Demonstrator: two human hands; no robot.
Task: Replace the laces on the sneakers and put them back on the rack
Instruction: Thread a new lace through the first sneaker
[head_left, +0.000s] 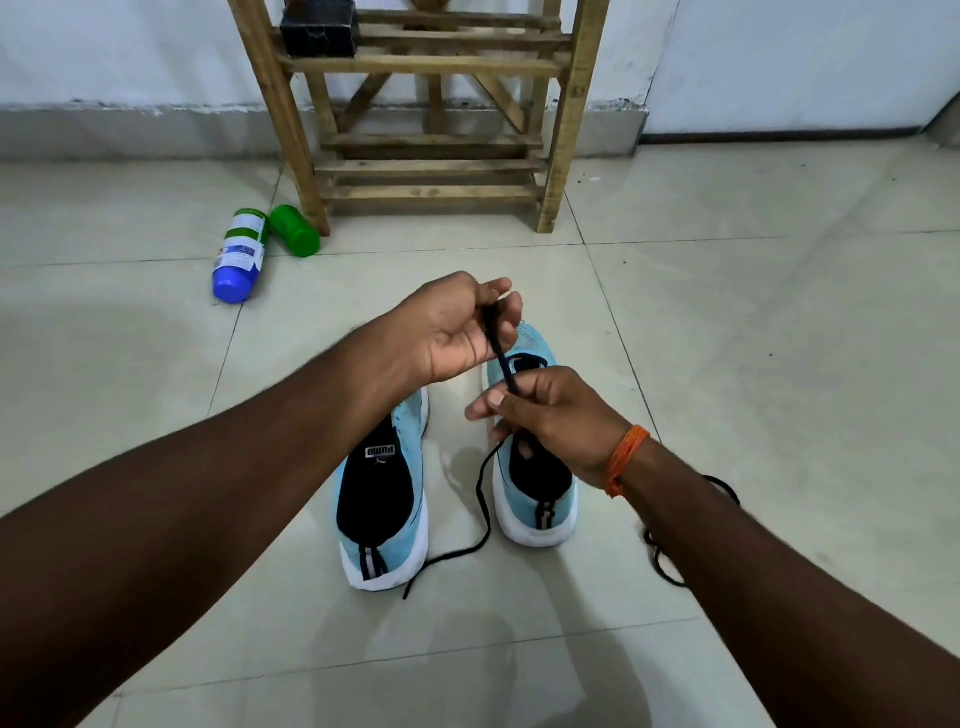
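Pale floor tiles (727, 364) carry light-blue knit sneakers (382, 514) at 6 o'clock, heels toward the person, with a wooden slatted rack (431, 166) at 12. Left hand (452, 332) and right hand (556, 421) each clamp their grip on one black flat lace (504, 358), stretched taut (probably to straighten it for threading).

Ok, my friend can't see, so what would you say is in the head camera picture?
The left hand and right hand hold a black lace above two light blue sneakers on the floor. A wooden rack stands behind them.
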